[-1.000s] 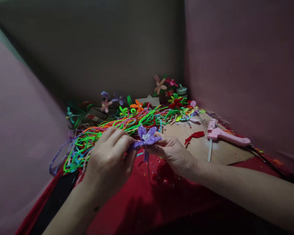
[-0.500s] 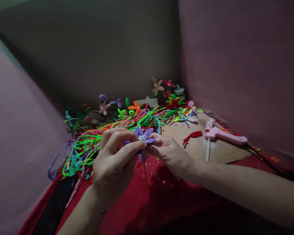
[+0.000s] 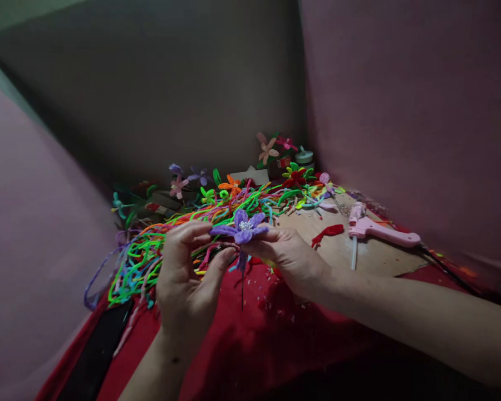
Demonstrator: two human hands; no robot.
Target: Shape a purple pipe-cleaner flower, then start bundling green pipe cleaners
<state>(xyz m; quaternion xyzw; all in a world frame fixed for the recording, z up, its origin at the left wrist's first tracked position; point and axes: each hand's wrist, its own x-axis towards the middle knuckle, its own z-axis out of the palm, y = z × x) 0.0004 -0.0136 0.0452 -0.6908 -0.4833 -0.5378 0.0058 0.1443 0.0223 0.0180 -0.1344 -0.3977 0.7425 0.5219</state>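
A purple pipe-cleaner flower (image 3: 242, 228) with a white beaded centre faces up in front of me, its thin dark stem wire pointing down. My right hand (image 3: 294, 256) pinches it from the right, thumb and fingers closed at the right petal and the base. On the other side, my left hand (image 3: 187, 273) is open, thumb and forefinger apart around the left petal. The forefinger's tip is at that petal's end; whether it presses on it I cannot tell. The thumb is below, close to the purple-wrapped upper stem.
Many coloured pipe cleaners (image 3: 142, 267) lie heaped behind my hands. A pink glue gun (image 3: 379, 230) rests on a board (image 3: 379, 259) to the right, beside a red pipe-cleaner piece (image 3: 328, 234). Finished flowers (image 3: 268, 150) and a lidded jar (image 3: 304, 157) stand at the back. A black phone-like slab (image 3: 94, 351) lies front left.
My left thumb and forefinger have spread apart and moved down off the flower's centre, so more petals show. The right hand keeps its pinch, and the flower has turned to sit more level.
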